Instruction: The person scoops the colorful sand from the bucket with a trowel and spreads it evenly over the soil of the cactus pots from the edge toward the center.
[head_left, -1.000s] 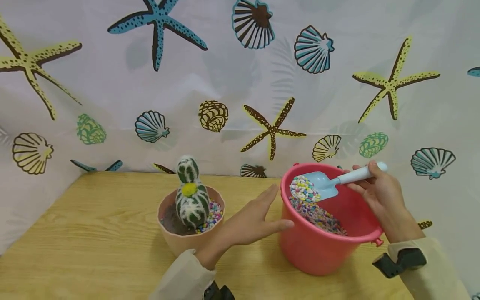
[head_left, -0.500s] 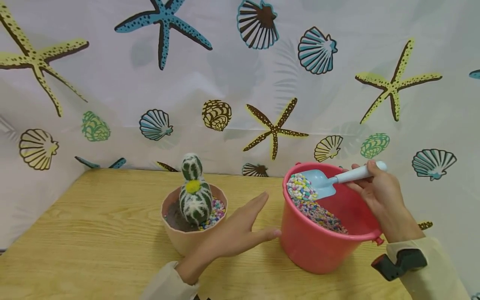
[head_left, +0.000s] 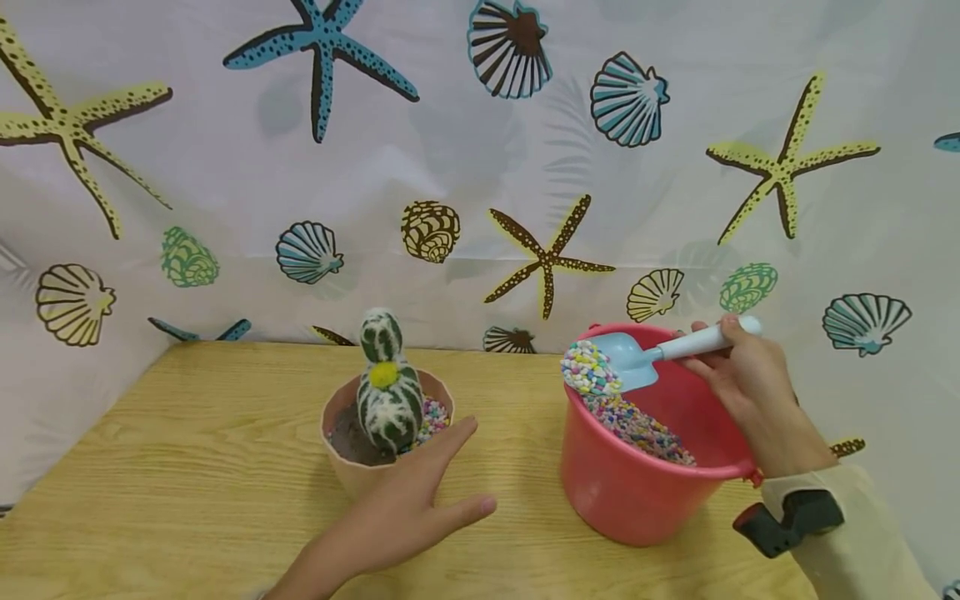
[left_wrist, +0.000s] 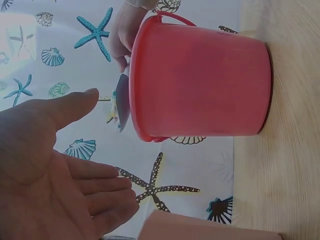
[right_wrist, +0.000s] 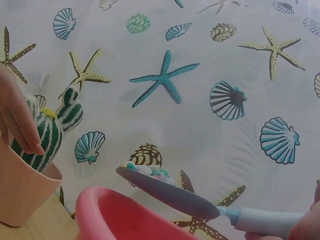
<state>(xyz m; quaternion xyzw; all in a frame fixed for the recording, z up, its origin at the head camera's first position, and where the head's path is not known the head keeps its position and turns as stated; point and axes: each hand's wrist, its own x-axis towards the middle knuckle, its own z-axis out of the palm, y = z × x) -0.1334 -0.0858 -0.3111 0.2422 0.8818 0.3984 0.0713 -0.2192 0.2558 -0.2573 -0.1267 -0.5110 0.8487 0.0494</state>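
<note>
My right hand [head_left: 753, 371] grips the white handle of a light blue toy shovel [head_left: 630, 360] above a red bucket [head_left: 637, 492]. Colourful pebbles [head_left: 591, 368] are heaped on its blade, which hangs over the bucket's left rim. More pebbles [head_left: 637, 429] lie inside the bucket. My left hand [head_left: 405, 517] has its fingers straight and thumb spread, holding nothing, in front of a peach flowerpot [head_left: 352, 475]. In the pot stands a green and white cactus [head_left: 390, 404] with a yellow flower; dark soil [head_left: 352, 437] shows on its left and pebbles on its right.
Both containers stand on a wooden table [head_left: 187, 467], the pot to the left of the bucket. Behind the table hangs a white cloth [head_left: 450, 150] printed with starfish and shells. A black wrist camera [head_left: 791, 521] sits on the right sleeve.
My left hand has drawn back left and down, away from the bucket toward the pot's front. The loaded shovel has shifted slightly left, out to the bucket's rim.
</note>
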